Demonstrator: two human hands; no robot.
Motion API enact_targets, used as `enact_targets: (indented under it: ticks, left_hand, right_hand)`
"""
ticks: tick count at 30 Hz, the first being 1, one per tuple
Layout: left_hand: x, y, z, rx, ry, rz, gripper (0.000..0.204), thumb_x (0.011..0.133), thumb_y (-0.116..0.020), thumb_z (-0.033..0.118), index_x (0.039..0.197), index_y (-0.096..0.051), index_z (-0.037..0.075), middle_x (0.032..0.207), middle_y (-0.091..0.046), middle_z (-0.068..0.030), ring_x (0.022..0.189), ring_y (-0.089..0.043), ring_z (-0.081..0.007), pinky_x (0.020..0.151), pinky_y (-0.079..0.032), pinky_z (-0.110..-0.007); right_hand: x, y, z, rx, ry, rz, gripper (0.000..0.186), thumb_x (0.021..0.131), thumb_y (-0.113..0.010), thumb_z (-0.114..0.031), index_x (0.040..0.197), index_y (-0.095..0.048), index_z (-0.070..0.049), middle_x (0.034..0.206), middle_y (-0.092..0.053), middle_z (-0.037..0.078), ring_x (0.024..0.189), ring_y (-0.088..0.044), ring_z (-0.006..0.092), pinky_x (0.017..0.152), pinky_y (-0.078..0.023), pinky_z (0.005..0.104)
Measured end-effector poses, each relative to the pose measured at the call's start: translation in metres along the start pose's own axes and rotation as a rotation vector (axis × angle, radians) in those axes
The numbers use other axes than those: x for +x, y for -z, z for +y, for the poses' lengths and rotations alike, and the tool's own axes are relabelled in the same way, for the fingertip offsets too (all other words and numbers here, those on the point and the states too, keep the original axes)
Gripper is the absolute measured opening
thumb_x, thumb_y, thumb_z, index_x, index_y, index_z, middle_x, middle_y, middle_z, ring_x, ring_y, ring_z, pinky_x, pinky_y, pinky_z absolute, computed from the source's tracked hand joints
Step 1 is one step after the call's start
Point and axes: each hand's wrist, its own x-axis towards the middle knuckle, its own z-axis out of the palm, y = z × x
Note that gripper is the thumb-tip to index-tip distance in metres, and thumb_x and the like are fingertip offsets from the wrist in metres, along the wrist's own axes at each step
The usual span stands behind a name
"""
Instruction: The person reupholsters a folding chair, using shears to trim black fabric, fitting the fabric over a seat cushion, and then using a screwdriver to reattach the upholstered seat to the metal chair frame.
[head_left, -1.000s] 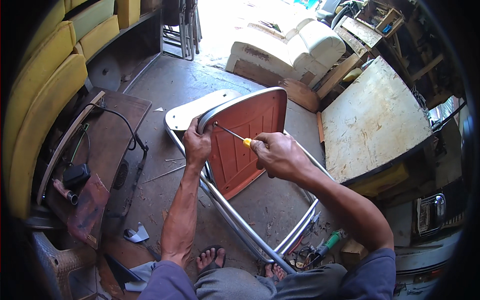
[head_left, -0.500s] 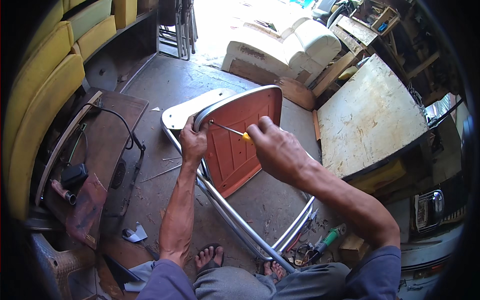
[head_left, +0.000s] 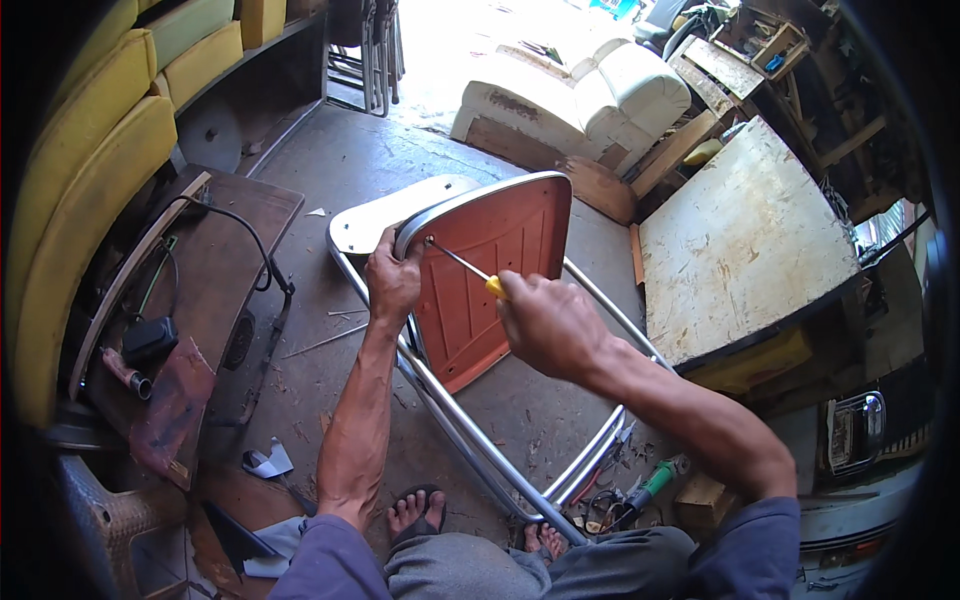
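Observation:
A metal-framed chair (head_left: 470, 432) leans before me, its seat panel (head_left: 490, 290) showing a reddish-brown ribbed underside with a pale rim. My left hand (head_left: 394, 280) grips the panel's left corner, thumb on the underside near a screw hole. In my right hand (head_left: 555, 320) is a screwdriver (head_left: 494, 286) with a yellow handle, the fist wrapped round it. Its thin shaft runs up and left, and the tip meets the panel beside my left thumb. A second white panel (head_left: 370, 218) of the chair shows behind the corner. Any screw under the tip is too small to make out.
At left, a wooden board (head_left: 235, 240) carries a black box and cable, below yellow cushions (head_left: 90, 190). A scuffed white tabletop (head_left: 740, 250) stands at right. A green angle grinder (head_left: 655, 482) lies near my foot. A white sofa (head_left: 560, 100) stands at the back.
My right hand has shifted slightly down and right and turned with the screwdriver. The left hand keeps its grip on the panel corner. The whole view has moved a little.

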Motion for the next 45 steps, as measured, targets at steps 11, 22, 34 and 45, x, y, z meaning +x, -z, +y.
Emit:
enact_targets:
  ticks: [11,22,34,45]
  left_hand:
    - [0.002,-0.005,-0.011,-0.091,-0.002,-0.002,0.033,0.099,-0.067,0.012,0.130,-0.063,0.004,0.112,-0.075,-0.0118,0.102,-0.070,-0.0220,0.093,-0.052,-0.037]
    - [0.000,0.002,-0.008,-0.098,-0.051,0.047,0.029,0.098,-0.068,0.012,0.126,-0.065,0.004,0.107,-0.076,-0.0132,0.096,-0.071,-0.0233,0.088,-0.054,-0.039]
    - [-0.001,0.000,-0.006,-0.136,0.034,-0.008,0.031,0.100,-0.063,0.004,0.131,-0.062,0.001,0.116,-0.073,-0.0071,0.104,-0.066,-0.0165,0.098,-0.049,-0.033]
    - [-0.002,0.003,-0.009,-0.155,0.027,0.017,0.030,0.099,-0.064,0.006,0.129,-0.063,0.002,0.115,-0.073,-0.0070,0.106,-0.065,-0.0155,0.099,-0.048,-0.032]
  right_hand:
    - [-0.004,0.002,0.007,-0.717,0.577,0.270,0.024,0.097,-0.064,-0.012,0.110,-0.067,0.008,0.099,-0.074,0.024,0.079,-0.074,0.0279,0.057,-0.060,0.0423]
    - [0.005,-0.004,0.004,-0.249,0.256,0.159,0.024,0.094,-0.061,-0.013,0.104,-0.066,0.008,0.100,-0.070,0.023,0.083,-0.072,0.0303,0.074,-0.059,0.0408]
    - [0.012,0.015,-0.005,0.006,0.142,0.037,0.031,0.092,-0.062,-0.005,0.118,-0.060,0.012,0.104,-0.065,0.028,0.086,-0.073,0.0384,0.072,-0.062,0.0430]
    - [0.016,0.022,-0.002,0.515,-0.232,-0.110,0.027,0.094,-0.059,-0.010,0.117,-0.056,0.005,0.097,-0.067,0.023,0.070,-0.073,0.0345,0.064,-0.061,0.0444]
